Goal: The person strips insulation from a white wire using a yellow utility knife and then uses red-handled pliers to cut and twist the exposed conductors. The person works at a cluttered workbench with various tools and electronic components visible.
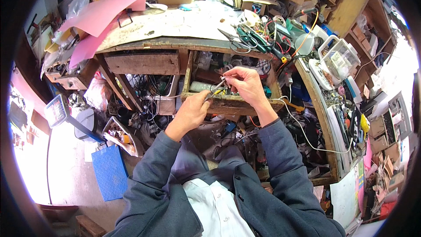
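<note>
My left hand (pixel 189 112) is closed round a slim metal tool (pixel 215 89) that slants up to the right; its exact kind is too small to make out. Its tip meets a small pale piece (pixel 223 78) pinched between the thumb and fingers of my right hand (pixel 248 87). Both hands are over the pulled-out wooden drawer (pixel 237 104), which holds loose parts, wires and a pale long box (pixel 200 87).
On the worktop (pixel 175 30) behind the drawer lie scissors (pixel 238 42) and green-handled pliers (pixel 259 43). A clear plastic container (pixel 340 59) stands at the right. On the floor at the left are a blue board (pixel 109 172), a bin (pixel 123 136) and a scale (pixel 57 110).
</note>
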